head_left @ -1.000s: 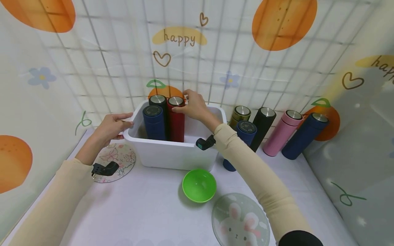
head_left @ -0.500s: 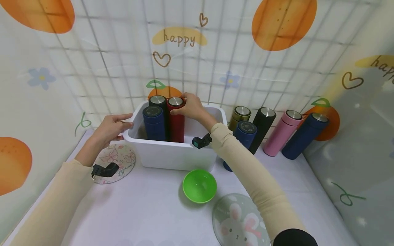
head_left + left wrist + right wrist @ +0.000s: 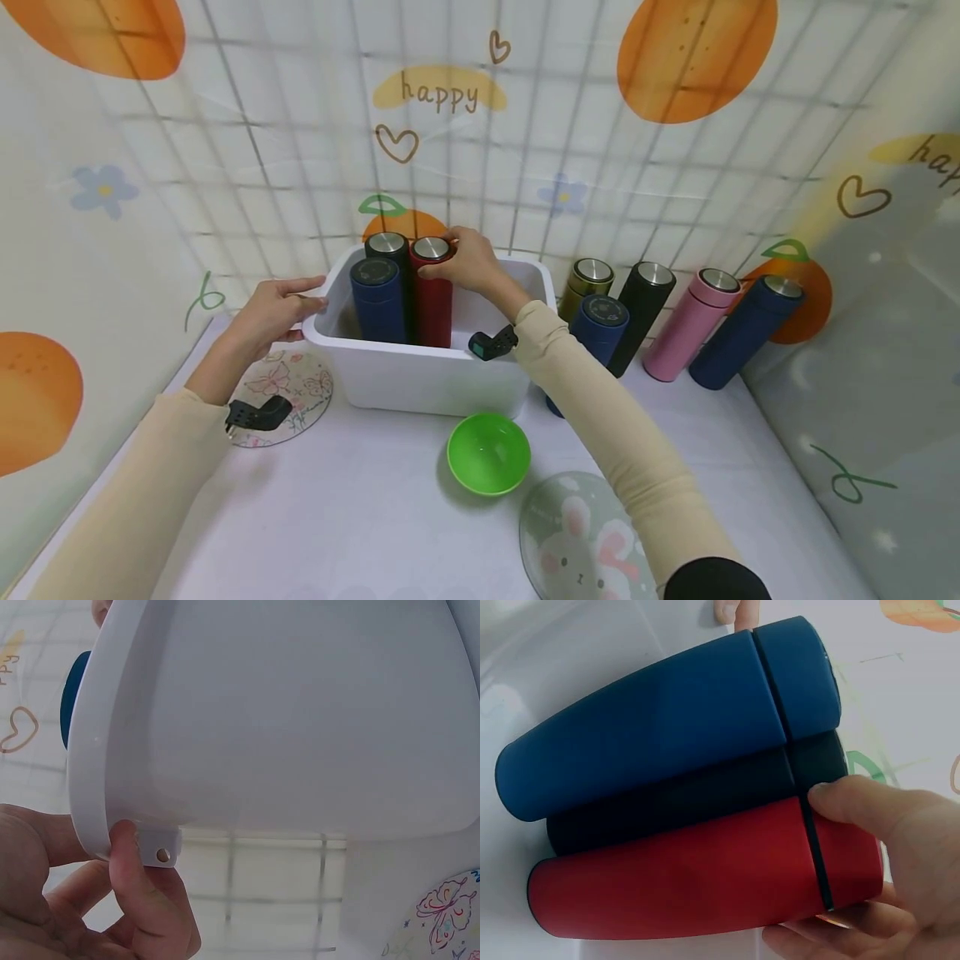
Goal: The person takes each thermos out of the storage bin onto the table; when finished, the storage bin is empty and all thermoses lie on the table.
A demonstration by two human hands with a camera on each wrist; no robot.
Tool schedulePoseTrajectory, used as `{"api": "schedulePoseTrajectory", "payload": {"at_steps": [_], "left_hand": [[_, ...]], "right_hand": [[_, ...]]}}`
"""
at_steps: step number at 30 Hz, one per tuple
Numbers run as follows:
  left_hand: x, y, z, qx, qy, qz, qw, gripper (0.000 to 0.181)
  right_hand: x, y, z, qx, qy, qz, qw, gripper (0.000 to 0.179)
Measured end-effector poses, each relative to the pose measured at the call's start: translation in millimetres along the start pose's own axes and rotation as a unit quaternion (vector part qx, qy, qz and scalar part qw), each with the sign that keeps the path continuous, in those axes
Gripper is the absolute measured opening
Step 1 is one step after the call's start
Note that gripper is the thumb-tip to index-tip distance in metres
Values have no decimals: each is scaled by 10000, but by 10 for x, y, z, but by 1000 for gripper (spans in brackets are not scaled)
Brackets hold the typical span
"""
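In the head view a red thermos bottle (image 3: 432,304) stands upright inside a white plastic bin (image 3: 442,379). My right hand (image 3: 474,265) grips its top; the right wrist view shows the thumb across the red lid (image 3: 847,851) and fingers on the far side. Beside it in the bin stand a black thermos (image 3: 388,242) and a blue thermos (image 3: 377,304). My left hand (image 3: 273,315) holds the bin's left rim, and in the left wrist view its fingers (image 3: 139,889) curl under the rim by a small tab with a hole (image 3: 166,855).
Right of the bin stand gold (image 3: 585,283), blue (image 3: 600,329), black (image 3: 641,317), pink (image 3: 692,325) and navy (image 3: 744,333) thermoses, some leaning. A green bowl (image 3: 489,454) sits in front, near a rabbit-print round mat (image 3: 558,517). A floral round mat (image 3: 300,408) lies at left.
My right hand and forearm have shifted slightly down and left, still on the red thermos. The left hand stays on the bin's rim.
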State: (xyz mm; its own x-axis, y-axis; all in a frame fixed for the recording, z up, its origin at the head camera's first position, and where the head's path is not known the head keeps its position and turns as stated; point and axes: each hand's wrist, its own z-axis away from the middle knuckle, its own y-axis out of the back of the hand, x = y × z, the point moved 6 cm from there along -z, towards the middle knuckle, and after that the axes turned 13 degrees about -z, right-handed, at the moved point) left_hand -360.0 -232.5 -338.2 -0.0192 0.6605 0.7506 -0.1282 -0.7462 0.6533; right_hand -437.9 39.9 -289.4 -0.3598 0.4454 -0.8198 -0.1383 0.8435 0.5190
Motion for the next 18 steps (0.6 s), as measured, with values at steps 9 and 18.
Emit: {"api": "schedulePoseTrajectory", "payload": {"at_steps": [9, 18], "left_hand": [[10, 4, 2, -34, 2, 32, 10000, 57], [-8, 2, -1, -27, 57, 63, 10000, 57]], "right_hand": [[-42, 2, 19, -121, 85, 9, 9999, 54], [-77, 25, 56, -27, 217, 131, 9997, 47]]}}
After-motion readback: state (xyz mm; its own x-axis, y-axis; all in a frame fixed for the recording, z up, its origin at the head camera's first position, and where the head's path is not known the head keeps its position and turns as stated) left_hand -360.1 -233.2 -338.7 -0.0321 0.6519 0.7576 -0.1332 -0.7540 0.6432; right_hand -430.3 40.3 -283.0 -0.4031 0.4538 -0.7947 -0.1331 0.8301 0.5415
